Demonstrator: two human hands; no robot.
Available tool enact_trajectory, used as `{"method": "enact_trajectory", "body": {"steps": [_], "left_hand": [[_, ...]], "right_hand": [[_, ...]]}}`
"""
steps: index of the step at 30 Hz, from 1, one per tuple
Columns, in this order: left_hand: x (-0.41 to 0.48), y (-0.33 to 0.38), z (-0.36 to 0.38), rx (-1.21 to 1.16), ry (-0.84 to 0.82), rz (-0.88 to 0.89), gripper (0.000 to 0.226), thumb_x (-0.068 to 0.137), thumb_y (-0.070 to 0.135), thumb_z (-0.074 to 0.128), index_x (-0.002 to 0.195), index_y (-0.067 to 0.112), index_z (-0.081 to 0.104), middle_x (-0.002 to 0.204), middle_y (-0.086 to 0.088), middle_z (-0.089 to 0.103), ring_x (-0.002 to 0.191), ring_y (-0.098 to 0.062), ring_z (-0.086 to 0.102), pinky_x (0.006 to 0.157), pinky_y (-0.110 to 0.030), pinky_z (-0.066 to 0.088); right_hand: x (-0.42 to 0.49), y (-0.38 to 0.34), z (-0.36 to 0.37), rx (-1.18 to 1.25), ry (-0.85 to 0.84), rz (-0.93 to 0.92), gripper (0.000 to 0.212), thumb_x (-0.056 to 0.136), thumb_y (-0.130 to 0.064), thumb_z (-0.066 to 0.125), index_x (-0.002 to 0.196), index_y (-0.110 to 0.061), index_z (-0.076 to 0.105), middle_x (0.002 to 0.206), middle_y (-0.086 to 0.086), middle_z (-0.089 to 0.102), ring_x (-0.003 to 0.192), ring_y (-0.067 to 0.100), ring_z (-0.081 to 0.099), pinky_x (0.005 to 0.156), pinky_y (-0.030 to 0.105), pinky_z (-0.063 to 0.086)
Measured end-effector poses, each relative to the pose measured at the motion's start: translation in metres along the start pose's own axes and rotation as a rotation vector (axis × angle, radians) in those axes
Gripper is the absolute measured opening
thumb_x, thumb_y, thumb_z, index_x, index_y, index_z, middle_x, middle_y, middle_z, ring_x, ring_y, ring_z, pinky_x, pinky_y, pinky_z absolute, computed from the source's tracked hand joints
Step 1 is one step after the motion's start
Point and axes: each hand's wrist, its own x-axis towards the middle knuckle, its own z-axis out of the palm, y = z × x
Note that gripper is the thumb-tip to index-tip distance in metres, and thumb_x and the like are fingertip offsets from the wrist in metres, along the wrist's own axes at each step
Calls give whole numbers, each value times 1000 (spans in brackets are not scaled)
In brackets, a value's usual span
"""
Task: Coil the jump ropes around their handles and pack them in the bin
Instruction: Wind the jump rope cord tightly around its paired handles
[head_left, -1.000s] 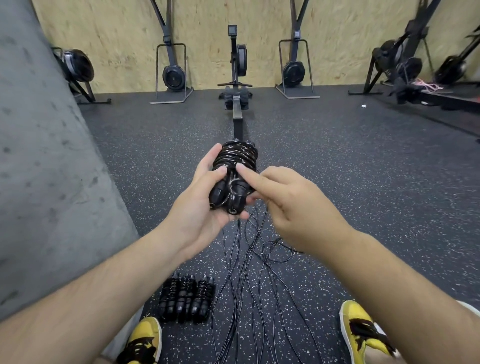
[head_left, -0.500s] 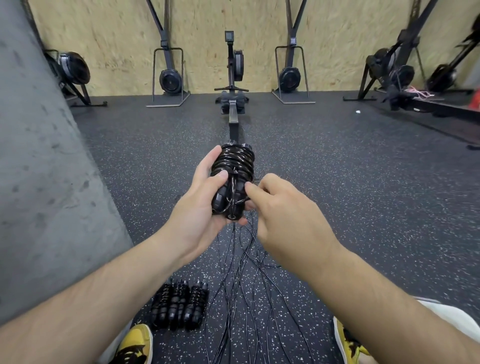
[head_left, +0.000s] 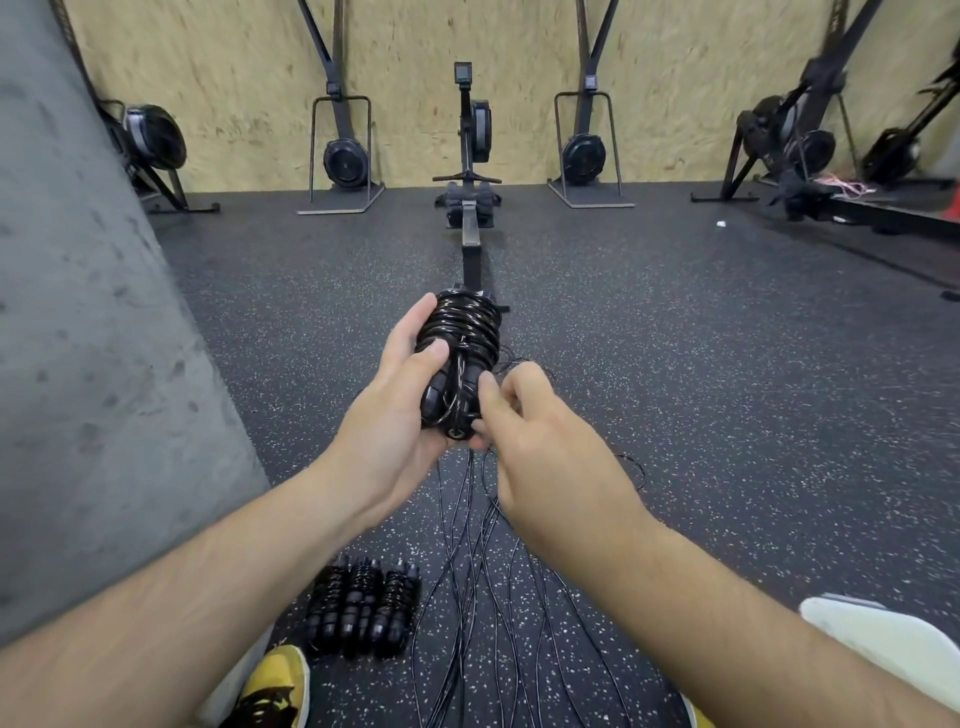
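A glossy black jump rope bundle, cable wound tight around its paired handles, stands upright above the floor. Three more coiled black bundles lie side by side on the speckled rubber floor, beside loose black cables trailing across it.

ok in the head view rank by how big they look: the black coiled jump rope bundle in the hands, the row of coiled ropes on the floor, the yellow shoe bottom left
1. Row of black coiled ropes on the floor
2. Black coiled jump rope bundle, held by the left hand; nearness inflates it
3. Yellow shoe, cut off by the frame, so unsure
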Motion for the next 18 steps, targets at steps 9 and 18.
{"method": "enact_trajectory", "body": {"steps": [9,18], "left_hand": [[-4,-2,-3,66,-10,-19,44,108,20,41,143,45,47,129,4,69,95,-9,70,61,-21,53],[0,5,-5,18,-19,12,43,107,22,41,143,45,45,127,3,70,103,-16,69,76,-30,58]], "right_hand": [[1,-2,8,48,-1,-114,60,92,-5,58,147,6,35,116,11,42,93,25,61,75,38,58],[0,2,10,397,248,-82,25,94,-10,60,119,-6,59,114,1,52,94,4,49,88,20,46]]}}
